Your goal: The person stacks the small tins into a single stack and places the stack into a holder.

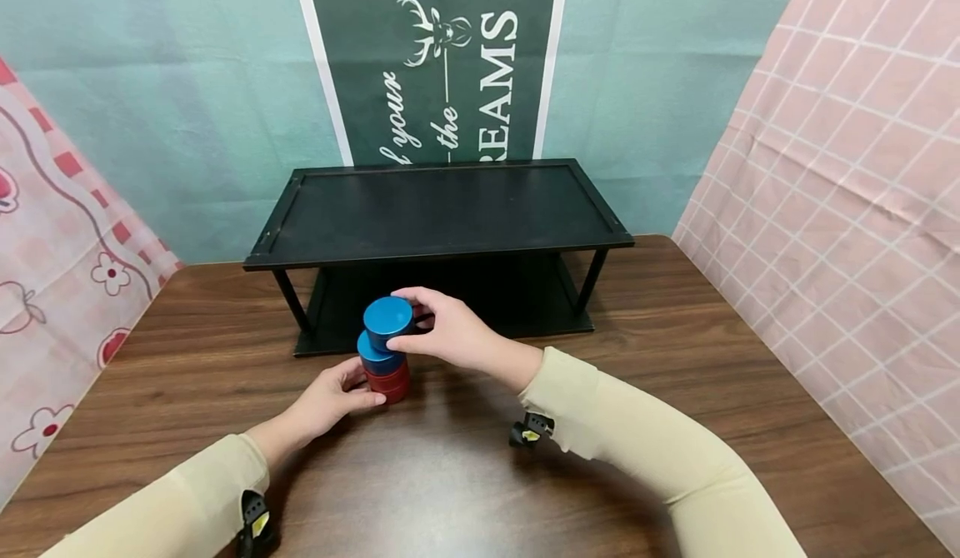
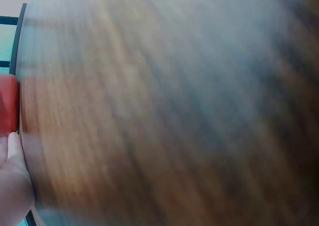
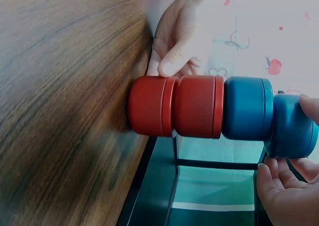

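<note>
From the head view, here's a black rack (image 1: 450, 208) standing on the brown tabletop (image 1: 465, 466), and right in front of its left half rises a stack of four tins! In front of the rack and lowest of all, the lower red tin (image 1: 396, 393) stands on the tabletop, the left hand (image 1: 332, 397) beside it, thumb and fingers curled about it. The upper red tin (image 1: 387, 377) sits on that, then the lower blue tin (image 1: 381, 361), and at the top, before the rack's lower shelf, the upper blue tin (image 1: 388, 316) is pinched in the fingers of the right hand (image 1: 450, 331), set off-centre! Behind the rack hangs a green cloth (image 1: 517, 58) with white lettering and a deer's head; to its right, a pink checked cloth (image 1: 847, 166). Over to the left wrist view: blurred wood grain nearly everywhere, a slice of red at the edge near the rack's dark frame, fingertips right up against it. And the right wrist view, turned sideways, gives the clearest look: all four tins in line in front of the rack, the upper blue one shifted and slightly tilted against its neighbour, right thumb and fingers on opposite sides of it!
</note>
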`<control>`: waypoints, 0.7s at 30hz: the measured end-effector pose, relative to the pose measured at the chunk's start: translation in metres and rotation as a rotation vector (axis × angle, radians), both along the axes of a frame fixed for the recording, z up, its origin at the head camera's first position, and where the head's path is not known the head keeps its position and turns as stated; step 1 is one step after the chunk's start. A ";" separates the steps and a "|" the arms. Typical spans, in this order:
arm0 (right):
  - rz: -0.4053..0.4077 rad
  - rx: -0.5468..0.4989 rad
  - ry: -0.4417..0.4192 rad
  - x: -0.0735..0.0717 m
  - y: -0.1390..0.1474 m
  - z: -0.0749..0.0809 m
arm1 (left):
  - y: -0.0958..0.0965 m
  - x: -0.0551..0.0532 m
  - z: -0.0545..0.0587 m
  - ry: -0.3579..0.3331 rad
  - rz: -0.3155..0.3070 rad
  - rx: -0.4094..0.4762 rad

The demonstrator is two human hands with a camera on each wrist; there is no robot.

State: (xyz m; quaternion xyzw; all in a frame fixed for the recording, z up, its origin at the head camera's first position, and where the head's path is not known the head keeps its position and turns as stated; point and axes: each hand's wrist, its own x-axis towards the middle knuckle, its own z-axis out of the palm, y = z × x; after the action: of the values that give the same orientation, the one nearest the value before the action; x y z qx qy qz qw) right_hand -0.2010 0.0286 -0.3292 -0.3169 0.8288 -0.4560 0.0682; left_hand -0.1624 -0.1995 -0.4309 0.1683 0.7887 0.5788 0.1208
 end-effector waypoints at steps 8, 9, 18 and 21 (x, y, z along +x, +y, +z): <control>0.029 -0.003 0.014 -0.001 -0.008 -0.003 | -0.001 -0.002 0.000 -0.013 -0.005 0.002; 0.031 -0.004 0.016 -0.001 -0.009 -0.003 | -0.001 -0.002 0.000 -0.015 -0.005 0.003; 0.055 0.013 0.004 0.002 -0.011 0.000 | 0.000 0.000 0.001 -0.006 0.001 0.000; 0.066 0.027 -0.014 0.001 -0.008 -0.002 | 0.000 -0.001 0.000 -0.010 0.003 0.011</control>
State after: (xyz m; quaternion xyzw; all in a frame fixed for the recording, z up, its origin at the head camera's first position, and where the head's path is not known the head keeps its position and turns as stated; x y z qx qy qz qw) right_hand -0.1998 0.0204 -0.3307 -0.3398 0.8235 -0.4446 0.0930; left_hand -0.1632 -0.1993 -0.4306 0.1649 0.7851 0.5843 0.1228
